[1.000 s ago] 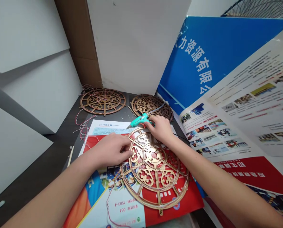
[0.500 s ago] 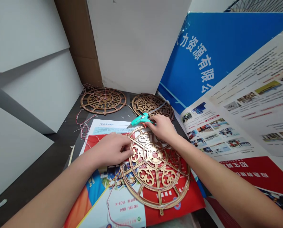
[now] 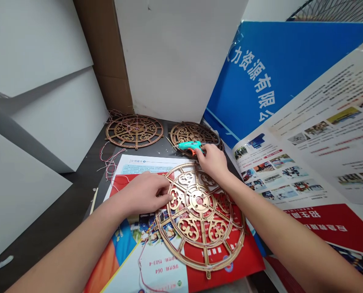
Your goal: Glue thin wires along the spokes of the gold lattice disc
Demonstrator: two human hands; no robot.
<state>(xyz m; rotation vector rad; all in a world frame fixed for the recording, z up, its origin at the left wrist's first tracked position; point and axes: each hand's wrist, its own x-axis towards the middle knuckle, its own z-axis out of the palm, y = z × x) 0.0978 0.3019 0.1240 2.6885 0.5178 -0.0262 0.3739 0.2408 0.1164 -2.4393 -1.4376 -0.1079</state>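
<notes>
A round gold openwork disc lies flat on a red, white and blue poster. My left hand rests on the disc's left rim with its fingers curled and pinched against the fretwork. My right hand is past the disc's far edge, closed round the handle of a teal glue gun. The gun's nozzle points left and hangs over a smaller bronze disc behind.
A second bronze disc lies at the back left with loose pink and white wires beside it. White boards and a brown cardboard strip wall the back and left. Blue and printed posters slope up on the right. A thin stick lies on the dark table.
My right hand has carried the glue gun away from the gold disc's top edge, back and to the right over the smaller bronze disc. My left hand has stayed on the rim.
</notes>
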